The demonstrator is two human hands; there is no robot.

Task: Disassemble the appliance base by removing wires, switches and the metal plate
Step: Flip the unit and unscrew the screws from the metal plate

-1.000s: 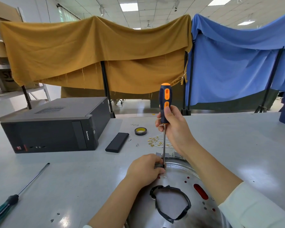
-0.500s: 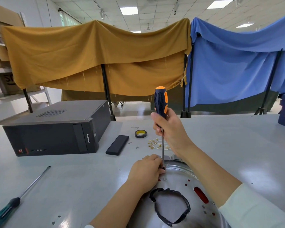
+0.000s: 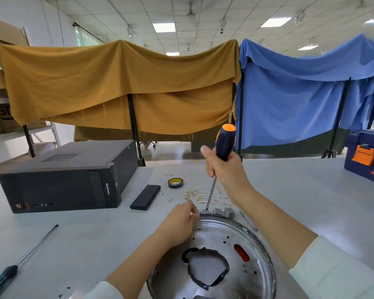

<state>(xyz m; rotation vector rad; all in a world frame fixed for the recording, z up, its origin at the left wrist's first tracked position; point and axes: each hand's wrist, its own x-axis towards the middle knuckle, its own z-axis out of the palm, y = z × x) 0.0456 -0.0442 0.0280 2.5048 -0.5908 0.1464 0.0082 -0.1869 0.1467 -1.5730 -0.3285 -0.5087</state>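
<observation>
"lenovo" on black computer case (image 3: 69, 182)

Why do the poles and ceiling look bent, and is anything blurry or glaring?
Head view: wide-angle lens bows the ceiling and poles near the edges; the ceiling panel lights glare softly off the grey table and the metal plate; the left hand is slightly motion-blurred.

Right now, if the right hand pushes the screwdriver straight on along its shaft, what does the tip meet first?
Probably the nearest small grey switch at the metal plate rim, beside the left hand; the right hand aims the screwdriver there, though depth is unclear.
</observation>
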